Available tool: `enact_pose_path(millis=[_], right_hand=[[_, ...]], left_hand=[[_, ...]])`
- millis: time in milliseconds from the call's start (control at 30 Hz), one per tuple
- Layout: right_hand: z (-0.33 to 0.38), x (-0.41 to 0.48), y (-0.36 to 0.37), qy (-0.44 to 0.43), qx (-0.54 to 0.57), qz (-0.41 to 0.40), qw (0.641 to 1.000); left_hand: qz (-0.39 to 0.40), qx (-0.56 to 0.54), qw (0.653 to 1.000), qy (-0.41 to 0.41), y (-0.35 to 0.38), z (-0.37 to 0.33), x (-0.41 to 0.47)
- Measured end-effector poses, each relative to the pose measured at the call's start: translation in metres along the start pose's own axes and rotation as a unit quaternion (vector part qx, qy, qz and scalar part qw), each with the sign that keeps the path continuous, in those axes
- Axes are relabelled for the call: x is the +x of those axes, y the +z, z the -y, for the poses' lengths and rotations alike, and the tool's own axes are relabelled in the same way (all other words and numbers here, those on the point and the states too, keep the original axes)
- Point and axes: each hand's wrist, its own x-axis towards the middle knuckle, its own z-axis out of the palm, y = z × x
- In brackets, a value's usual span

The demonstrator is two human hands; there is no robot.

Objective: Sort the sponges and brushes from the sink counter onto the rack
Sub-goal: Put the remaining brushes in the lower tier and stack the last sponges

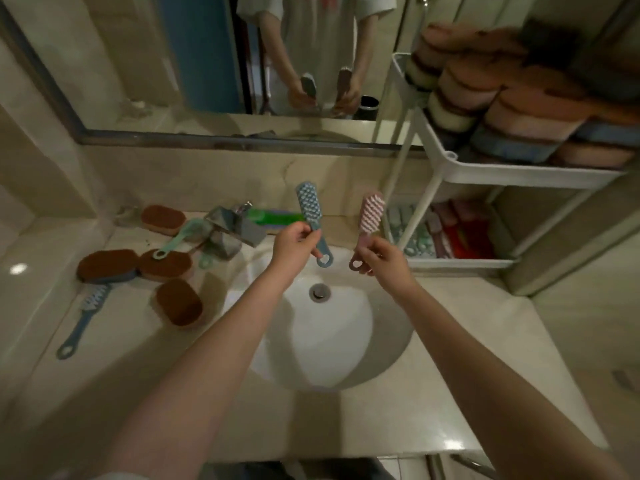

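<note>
At frame centre above the sink (388, 344), the left hand (294, 247) pinches a blue brush (309, 206) and the right hand (382, 259) a pink brush (370, 213) by their slim handles, both likely light, stiff plastic.

Pale stone counter (450, 341) surrounded white sink (332, 341). At 9 o'clock lay four brown-topped sponges (107, 265), blue brush (85, 315), green brush (180, 239). At 2 o'clock stood white rack (519, 173), sponges stacked on upper shelf.
</note>
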Motion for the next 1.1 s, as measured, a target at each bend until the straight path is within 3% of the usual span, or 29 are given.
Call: enact_pose_path(millis=[267,467,667,933,1100], right_hand=[[-0.057,0.002,-0.084,0.046,0.001,-0.086,0.995],[-0.079,0.039,-0.116,0.107,-0.031,-0.127,0.986],[-0.081,0.106,-0.121,0.147,-0.075,-0.061,0.984],[-0.087,0.127,-0.103,0.147,-0.265,0.045,0.952],[-0.092,0.126,-0.106,0.139,-0.269,0.044,0.952]], left_hand=[[0.036,0.033,0.998,-0.041,0.084,-0.014,0.004],[0.019,0.047,0.997,-0.066,0.111,-0.018,0.009],[-0.01,0.064,0.995,-0.078,0.122,-0.018,0.015],[-0.038,0.078,0.993,-0.075,0.116,-0.012,0.007],[-0.005,0.106,0.991,-0.081,0.119,-0.007,-0.003]])
